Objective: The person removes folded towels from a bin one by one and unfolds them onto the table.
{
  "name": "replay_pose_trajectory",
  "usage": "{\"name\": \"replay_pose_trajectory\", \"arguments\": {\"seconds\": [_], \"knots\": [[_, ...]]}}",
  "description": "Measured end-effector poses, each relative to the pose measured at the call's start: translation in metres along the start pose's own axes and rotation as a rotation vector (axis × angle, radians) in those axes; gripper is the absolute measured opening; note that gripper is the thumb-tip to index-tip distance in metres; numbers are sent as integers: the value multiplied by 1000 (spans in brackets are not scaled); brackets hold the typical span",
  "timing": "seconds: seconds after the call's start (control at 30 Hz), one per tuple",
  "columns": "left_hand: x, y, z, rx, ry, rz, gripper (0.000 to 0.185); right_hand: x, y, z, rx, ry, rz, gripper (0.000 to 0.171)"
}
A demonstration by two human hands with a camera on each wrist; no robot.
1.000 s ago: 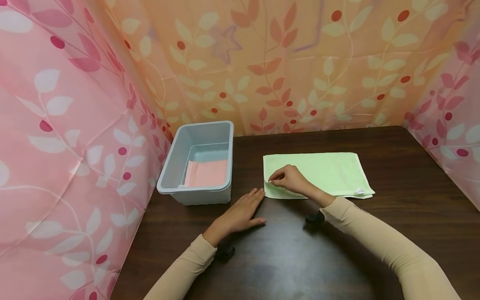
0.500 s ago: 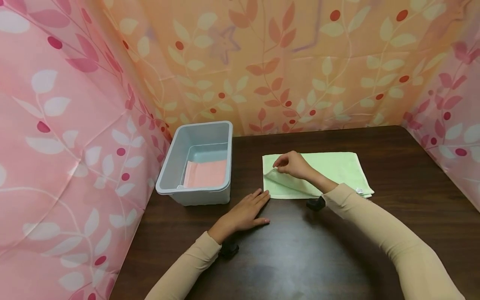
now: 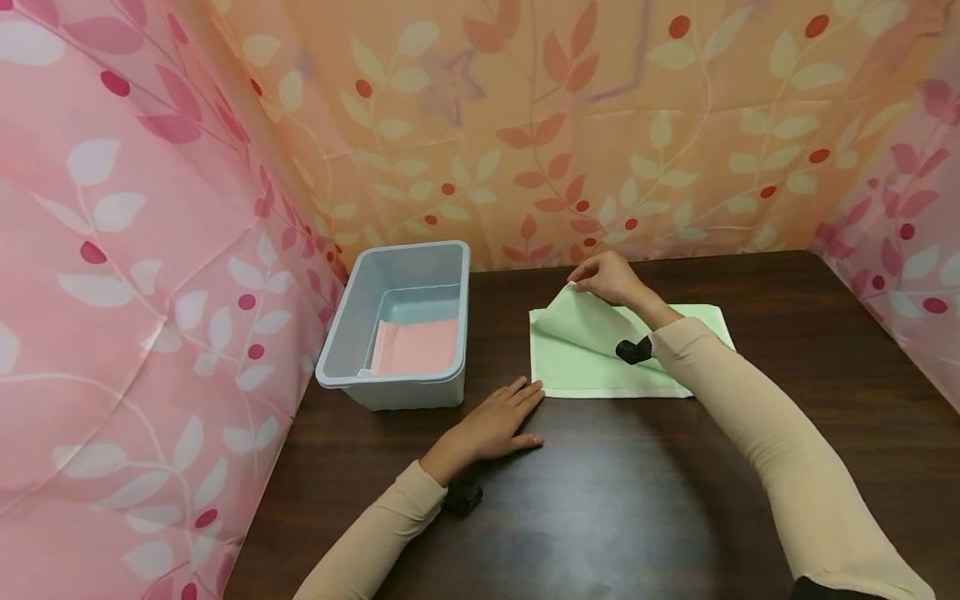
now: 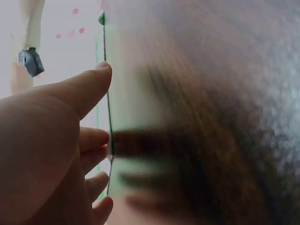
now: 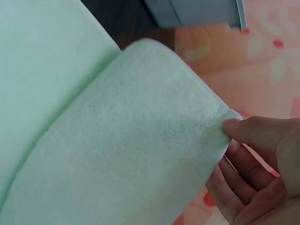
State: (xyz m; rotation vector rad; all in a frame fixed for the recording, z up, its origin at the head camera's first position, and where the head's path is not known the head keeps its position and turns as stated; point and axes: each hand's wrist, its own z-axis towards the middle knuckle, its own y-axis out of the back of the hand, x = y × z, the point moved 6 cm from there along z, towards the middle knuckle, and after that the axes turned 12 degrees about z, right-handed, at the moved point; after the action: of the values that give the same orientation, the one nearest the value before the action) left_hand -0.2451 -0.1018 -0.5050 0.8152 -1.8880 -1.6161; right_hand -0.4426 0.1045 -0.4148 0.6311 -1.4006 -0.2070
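My right hand (image 3: 611, 277) has carried the near-left corner of the pale green terry towel (image 3: 592, 371) up and away from me: a second ago that corner lay flat at the towel's front edge under my fingertips, half a second ago it had only begun to peel, and now it hangs lifted over the far edge of the cloth, with the top layer curling back in a soft roll. In the right wrist view my thumb and fingers (image 5: 255, 136) pinch that corner, so the grip is narrow and closed on the fabric itself. The rest of the towel lies on the dark brown wooden table (image 3: 600, 517), a little to the right of the grey plastic bin (image 3: 352, 321) that holds a folded pink cloth (image 3: 416, 346). My left hand (image 3: 495, 425) has hardly moved; it rests flat on the table with straight fingers, its tips just beside the towel's near-left corner, holding nothing. I judge the layer is being opened or turned over, about halfway through its swing, and the bottom layer has stayed put as it rose. The left wrist view is too blurred to add more than my spread fingers against the table edge.
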Motion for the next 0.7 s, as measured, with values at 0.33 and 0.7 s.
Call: {"name": "replay_pose_trajectory", "arguments": {"seconds": [0.33,0.7], "knots": [[0,2,-1,6,8,5,77,-26,7,28,-107,-60,105,24],[1,2,-3,11,10,8,77,-62,-1,34,-271,-141,224,23]]}}
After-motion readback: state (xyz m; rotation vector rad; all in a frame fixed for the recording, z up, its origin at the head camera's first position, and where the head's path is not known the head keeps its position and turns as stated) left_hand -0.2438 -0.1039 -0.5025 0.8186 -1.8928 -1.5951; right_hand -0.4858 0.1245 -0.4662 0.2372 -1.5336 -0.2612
